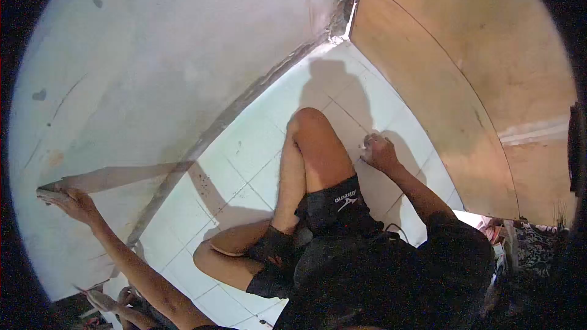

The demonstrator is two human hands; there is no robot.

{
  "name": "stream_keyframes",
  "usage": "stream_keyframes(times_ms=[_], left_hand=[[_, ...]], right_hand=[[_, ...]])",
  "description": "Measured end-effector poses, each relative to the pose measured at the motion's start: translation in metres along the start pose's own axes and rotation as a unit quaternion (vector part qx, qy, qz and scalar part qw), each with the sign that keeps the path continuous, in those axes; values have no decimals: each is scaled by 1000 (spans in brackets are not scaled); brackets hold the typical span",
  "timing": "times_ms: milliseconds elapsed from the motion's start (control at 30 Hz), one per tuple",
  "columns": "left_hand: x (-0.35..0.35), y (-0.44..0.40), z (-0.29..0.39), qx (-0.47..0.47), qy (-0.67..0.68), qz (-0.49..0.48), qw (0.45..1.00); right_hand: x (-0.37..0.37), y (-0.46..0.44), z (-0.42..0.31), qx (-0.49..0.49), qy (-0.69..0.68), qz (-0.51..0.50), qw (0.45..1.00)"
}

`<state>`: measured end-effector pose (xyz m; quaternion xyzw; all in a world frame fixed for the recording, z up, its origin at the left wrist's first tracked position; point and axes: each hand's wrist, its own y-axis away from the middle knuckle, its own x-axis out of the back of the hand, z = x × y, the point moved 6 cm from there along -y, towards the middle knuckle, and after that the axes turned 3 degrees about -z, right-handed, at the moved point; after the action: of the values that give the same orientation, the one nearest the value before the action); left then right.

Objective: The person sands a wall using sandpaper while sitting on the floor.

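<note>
My left hand [78, 205] reaches out to the far left against the grey plastered wall [202, 43]. Its fingers lie close together along a greyish flat patch, and what they press there is too unclear to name. Low by the white tiled floor [251, 146], on the other side of my raised knee [312, 122], is my right hand [380, 153]. The fingers of that hand are curled, with whitish smears at their tips. Anything inside them is hidden.
A wooden board wall [428, 55] meets the plastered wall at a corner ahead. At the lower left another person's hand [104, 300] holds something thin. Patterned dark cloth [535, 250] and mixed items stand at the lower right. Dark specks dot the tiles.
</note>
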<state>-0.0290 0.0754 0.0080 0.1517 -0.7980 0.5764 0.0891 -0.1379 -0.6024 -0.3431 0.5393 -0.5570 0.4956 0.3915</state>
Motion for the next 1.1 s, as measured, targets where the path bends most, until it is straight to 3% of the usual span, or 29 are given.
stream_keyframes(times_ms=[167,200,267,300,400,467,567,700,767,833,900,933,1000,1033,1067,1100], left_hand=[[-7,6,-19,118,42,-22,992],[-9,8,-21,146,44,-30,988],[-13,10,-19,150,204,42,967],[-12,9,-15,150,282,77,944],[-1,-4,-1,104,27,8,994],[1,-5,3,83,25,12,996],[-2,-3,1,123,16,-7,992],[-16,10,-27,138,-49,-16,989],[-12,10,-22,240,48,-37,969],[-21,22,-34,215,31,-43,975],[-2,1,-5,278,64,-56,957],[4,-5,-3,218,66,-3,974],[9,-8,0,188,65,-2,980],[10,-9,3,174,67,-2,982],[11,-9,3,184,75,3,980],[11,-11,3,197,81,-4,977]], right_hand=[[-24,-4,11,42,39,23,998],[-23,-6,13,20,-22,4,1000],[-21,-6,18,-28,-140,-34,989],[-16,-4,15,-1,-164,-8,986],[-9,9,11,-3,-202,-8,979],[-15,19,20,-112,-184,-110,970],[4,33,9,-80,-207,-62,973],[-3,81,15,-27,-111,-37,993],[-1,112,14,22,-68,2,997],[4,130,13,45,-41,27,998],[-7,143,20,-16,-85,-45,995],[-8,148,17,-31,-114,-38,992],[-7,159,13,-69,-171,-24,983],[0,161,2,-40,-135,-29,990],[7,162,-10,-12,-98,-31,995],[-1,169,-3,-44,-147,-15,988]])
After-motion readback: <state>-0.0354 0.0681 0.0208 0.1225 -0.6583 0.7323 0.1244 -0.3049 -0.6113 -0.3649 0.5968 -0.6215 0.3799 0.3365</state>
